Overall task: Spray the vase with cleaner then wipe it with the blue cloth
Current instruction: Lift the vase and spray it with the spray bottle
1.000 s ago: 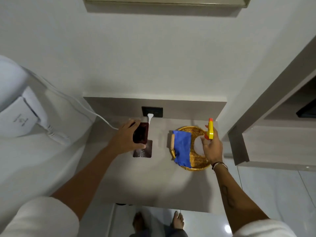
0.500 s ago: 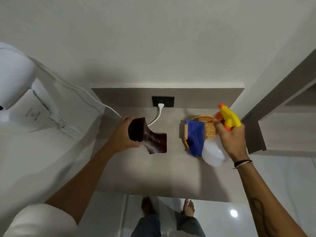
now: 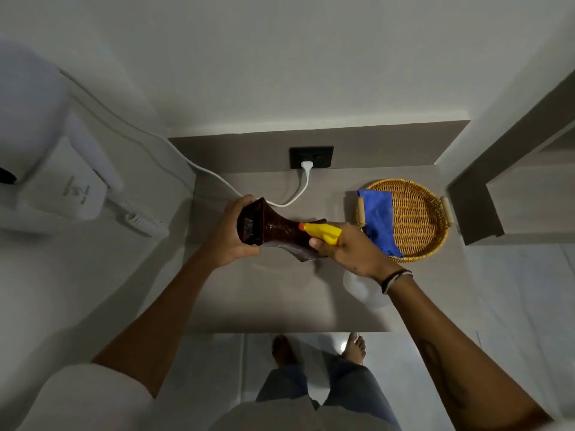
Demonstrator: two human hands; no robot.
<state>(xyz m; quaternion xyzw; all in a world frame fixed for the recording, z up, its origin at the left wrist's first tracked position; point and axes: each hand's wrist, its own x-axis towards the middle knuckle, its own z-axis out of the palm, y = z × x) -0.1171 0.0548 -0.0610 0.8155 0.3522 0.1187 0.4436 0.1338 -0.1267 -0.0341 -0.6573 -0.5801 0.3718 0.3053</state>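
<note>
My left hand (image 3: 228, 233) grips the dark brown vase (image 3: 273, 228) by one flared end and holds it tilted on its side above the grey counter (image 3: 264, 300). My right hand (image 3: 351, 248) holds the spray bottle (image 3: 322, 233); its yellow head with an orange nozzle tip points left and almost touches the vase's narrow middle. The bottle's white body (image 3: 362, 289) hangs below my wrist, partly hidden. The blue cloth (image 3: 378, 217) lies draped over the left rim of the round wicker basket (image 3: 417, 213) to the right.
A black wall socket (image 3: 311, 157) with a white plug and cable sits behind the vase. A white wall-mounted device (image 3: 62, 188) with a coiled cord hangs at the left. A grey cabinet edge (image 3: 476, 197) borders the counter on the right. My bare feet stand on the tiled floor below.
The vase has been lifted off the counter and tipped sideways. My right hand brought the spray bottle from over the basket leftward, up to the vase.
</note>
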